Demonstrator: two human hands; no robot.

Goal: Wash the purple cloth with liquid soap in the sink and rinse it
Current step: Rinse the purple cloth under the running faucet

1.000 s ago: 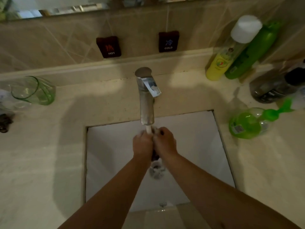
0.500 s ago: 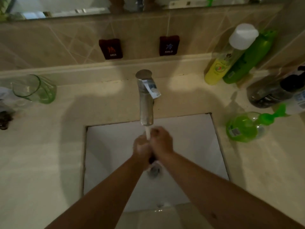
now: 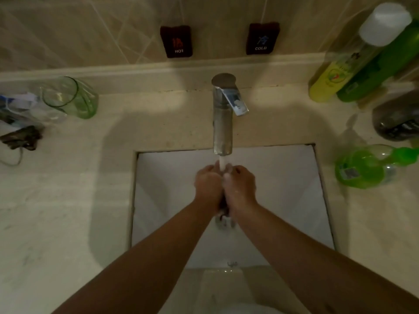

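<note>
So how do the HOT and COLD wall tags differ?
The HOT tag sits left of the faucet, the COLD tag to its right. HOT carries a red symbol, COLD a blue one. HOT hangs slightly lower and tilted. Both are dark squarish tags on the tiled wall with white lettering.

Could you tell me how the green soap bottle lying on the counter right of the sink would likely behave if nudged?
The green soap bottle lies on its side on the counter, and its body looks rounded, so it may roll. It appears partly full, so it is probably fairly light. The plastic looks smooth, perhaps slippery to wet hands.
</note>
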